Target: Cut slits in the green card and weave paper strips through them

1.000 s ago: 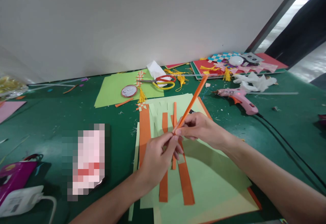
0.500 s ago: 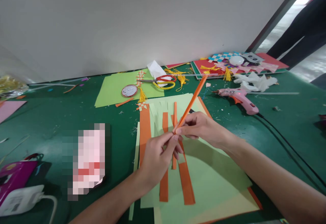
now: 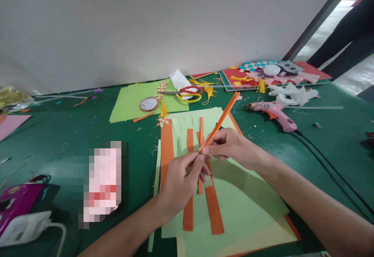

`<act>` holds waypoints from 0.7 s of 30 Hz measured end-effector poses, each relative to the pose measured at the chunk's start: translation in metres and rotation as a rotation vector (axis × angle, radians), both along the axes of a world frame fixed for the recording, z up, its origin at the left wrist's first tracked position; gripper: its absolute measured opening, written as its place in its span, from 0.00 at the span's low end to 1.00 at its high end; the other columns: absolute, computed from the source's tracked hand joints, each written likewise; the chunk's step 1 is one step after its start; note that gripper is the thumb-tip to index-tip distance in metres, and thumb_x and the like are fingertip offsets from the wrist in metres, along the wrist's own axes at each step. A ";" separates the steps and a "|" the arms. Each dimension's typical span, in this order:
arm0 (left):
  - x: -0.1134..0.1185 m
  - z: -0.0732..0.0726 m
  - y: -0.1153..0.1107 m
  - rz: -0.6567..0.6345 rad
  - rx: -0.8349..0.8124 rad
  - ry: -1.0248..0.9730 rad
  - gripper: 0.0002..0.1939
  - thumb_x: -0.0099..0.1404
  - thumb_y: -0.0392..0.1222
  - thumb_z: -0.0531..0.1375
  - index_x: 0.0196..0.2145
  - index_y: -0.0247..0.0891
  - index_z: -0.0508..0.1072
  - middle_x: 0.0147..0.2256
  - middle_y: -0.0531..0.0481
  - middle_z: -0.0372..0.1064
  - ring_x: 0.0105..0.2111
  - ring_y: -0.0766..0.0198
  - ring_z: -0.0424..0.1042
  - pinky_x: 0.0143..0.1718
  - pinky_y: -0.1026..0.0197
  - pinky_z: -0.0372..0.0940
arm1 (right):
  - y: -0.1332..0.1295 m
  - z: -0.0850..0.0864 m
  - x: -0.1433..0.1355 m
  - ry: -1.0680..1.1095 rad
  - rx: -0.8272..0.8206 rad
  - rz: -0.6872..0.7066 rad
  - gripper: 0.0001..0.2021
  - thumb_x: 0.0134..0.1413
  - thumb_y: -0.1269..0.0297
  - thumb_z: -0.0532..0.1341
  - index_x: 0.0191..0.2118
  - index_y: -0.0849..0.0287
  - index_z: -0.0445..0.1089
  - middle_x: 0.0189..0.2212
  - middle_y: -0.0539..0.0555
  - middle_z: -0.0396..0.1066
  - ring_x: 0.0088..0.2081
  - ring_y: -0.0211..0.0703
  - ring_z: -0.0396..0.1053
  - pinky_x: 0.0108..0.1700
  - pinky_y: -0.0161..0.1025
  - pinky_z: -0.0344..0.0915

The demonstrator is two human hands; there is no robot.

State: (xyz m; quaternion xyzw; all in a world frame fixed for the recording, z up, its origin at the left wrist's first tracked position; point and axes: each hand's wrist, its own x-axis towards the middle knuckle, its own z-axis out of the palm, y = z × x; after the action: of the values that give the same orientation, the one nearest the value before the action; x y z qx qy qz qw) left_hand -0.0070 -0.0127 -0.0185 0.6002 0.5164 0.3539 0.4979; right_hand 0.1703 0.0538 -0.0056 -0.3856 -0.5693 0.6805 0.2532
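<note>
your l hand point(image 3: 184, 179) & r hand point(image 3: 230, 148) both pinched the orange strip point(image 3: 222, 120) nearly shut, fingertips touching, over pale green sheets point(image 3: 245, 210)!

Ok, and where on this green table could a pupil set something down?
Mostly bare: right of the pink glue gun, beyond its black cord; and left, between the pink paper and the blurred pink item. Crowded: around the scissors, and on the papers beneath the left hand and right hand.
</note>
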 end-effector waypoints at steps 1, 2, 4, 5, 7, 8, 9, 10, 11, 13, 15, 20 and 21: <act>0.000 0.000 0.000 -0.001 -0.008 -0.007 0.18 0.72 0.45 0.51 0.28 0.36 0.71 0.25 0.52 0.73 0.20 0.70 0.71 0.21 0.69 0.61 | 0.000 0.000 0.000 -0.002 -0.002 0.000 0.12 0.48 0.58 0.70 0.28 0.65 0.76 0.17 0.46 0.62 0.21 0.30 0.51 0.23 0.35 0.45; 0.000 0.001 0.000 -0.003 -0.015 -0.013 0.17 0.73 0.45 0.51 0.29 0.36 0.71 0.25 0.52 0.73 0.20 0.70 0.71 0.21 0.69 0.61 | 0.000 0.000 0.001 -0.008 0.000 -0.005 0.12 0.48 0.58 0.69 0.28 0.64 0.76 0.17 0.46 0.62 0.21 0.30 0.51 0.23 0.35 0.45; 0.000 0.002 0.000 -0.007 -0.020 -0.019 0.17 0.73 0.46 0.51 0.32 0.36 0.73 0.24 0.53 0.72 0.20 0.70 0.71 0.21 0.69 0.62 | 0.001 0.002 0.003 -0.033 0.021 -0.051 0.13 0.48 0.57 0.69 0.25 0.64 0.73 0.16 0.45 0.60 0.20 0.30 0.50 0.24 0.36 0.44; 0.000 0.002 0.000 -0.009 -0.019 -0.020 0.17 0.73 0.46 0.51 0.32 0.36 0.73 0.24 0.53 0.72 0.20 0.70 0.71 0.22 0.69 0.62 | 0.002 0.003 0.004 -0.045 0.034 -0.085 0.14 0.48 0.57 0.69 0.23 0.63 0.72 0.15 0.45 0.58 0.20 0.30 0.50 0.24 0.36 0.44; 0.000 0.001 0.000 -0.011 -0.017 -0.019 0.17 0.73 0.47 0.51 0.32 0.36 0.73 0.24 0.52 0.72 0.21 0.69 0.71 0.23 0.69 0.63 | 0.003 0.005 0.005 -0.058 0.047 -0.139 0.15 0.48 0.58 0.69 0.21 0.62 0.69 0.14 0.44 0.56 0.20 0.30 0.49 0.24 0.36 0.44; 0.000 0.001 0.000 -0.010 -0.018 -0.016 0.17 0.73 0.47 0.51 0.32 0.36 0.73 0.24 0.52 0.72 0.21 0.69 0.71 0.23 0.68 0.63 | 0.003 0.006 0.005 -0.060 0.047 -0.147 0.15 0.48 0.59 0.69 0.21 0.62 0.69 0.15 0.44 0.56 0.20 0.30 0.49 0.25 0.37 0.44; 0.000 0.001 0.000 -0.010 -0.021 -0.013 0.17 0.73 0.46 0.51 0.32 0.36 0.73 0.24 0.52 0.72 0.21 0.69 0.71 0.23 0.68 0.63 | 0.003 0.007 0.005 -0.058 0.044 -0.145 0.14 0.48 0.59 0.69 0.21 0.62 0.69 0.15 0.44 0.56 0.20 0.30 0.49 0.25 0.37 0.44; 0.000 0.001 0.000 -0.010 -0.025 -0.010 0.17 0.72 0.46 0.51 0.32 0.36 0.73 0.24 0.52 0.72 0.21 0.69 0.71 0.23 0.69 0.63 | 0.003 0.007 0.005 -0.055 0.039 -0.133 0.14 0.48 0.58 0.69 0.22 0.63 0.70 0.15 0.44 0.56 0.20 0.30 0.49 0.25 0.37 0.44; 0.000 0.001 0.000 -0.012 -0.028 -0.004 0.17 0.72 0.45 0.51 0.32 0.36 0.73 0.24 0.52 0.73 0.21 0.69 0.71 0.22 0.69 0.63 | 0.003 0.007 0.005 -0.053 0.036 -0.121 0.14 0.48 0.58 0.69 0.23 0.63 0.71 0.15 0.44 0.56 0.20 0.30 0.49 0.25 0.37 0.44; 0.000 0.002 0.001 -0.016 -0.030 0.013 0.17 0.72 0.45 0.52 0.29 0.36 0.73 0.25 0.52 0.73 0.21 0.69 0.71 0.21 0.69 0.62 | 0.002 0.006 0.004 -0.043 0.025 -0.094 0.14 0.48 0.56 0.69 0.24 0.64 0.72 0.15 0.44 0.56 0.20 0.30 0.49 0.24 0.37 0.43; 0.001 0.003 0.001 -0.013 -0.022 0.035 0.18 0.71 0.46 0.53 0.26 0.36 0.72 0.24 0.51 0.73 0.20 0.70 0.70 0.19 0.70 0.61 | 0.001 0.005 0.002 -0.027 0.007 -0.059 0.15 0.47 0.56 0.69 0.27 0.65 0.74 0.15 0.44 0.58 0.20 0.30 0.50 0.24 0.36 0.44; 0.001 0.005 0.003 -0.004 -0.009 0.057 0.19 0.72 0.47 0.53 0.26 0.36 0.72 0.25 0.51 0.74 0.20 0.71 0.70 0.20 0.70 0.61 | 0.000 0.001 -0.002 -0.004 -0.014 -0.018 0.12 0.46 0.59 0.70 0.29 0.65 0.76 0.17 0.46 0.62 0.21 0.30 0.53 0.23 0.34 0.46; 0.001 0.005 0.003 -0.007 -0.010 0.058 0.19 0.72 0.47 0.52 0.26 0.36 0.72 0.25 0.51 0.74 0.20 0.70 0.70 0.19 0.70 0.60 | 0.000 0.001 -0.002 0.000 -0.017 -0.016 0.12 0.46 0.59 0.70 0.29 0.65 0.76 0.17 0.46 0.63 0.21 0.30 0.53 0.23 0.34 0.47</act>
State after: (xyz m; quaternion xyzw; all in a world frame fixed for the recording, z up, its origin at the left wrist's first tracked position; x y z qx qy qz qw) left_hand -0.0058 -0.0096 -0.0134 0.6094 0.5302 0.3321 0.4871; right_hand 0.1686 0.0534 -0.0048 -0.3921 -0.5606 0.6832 0.2553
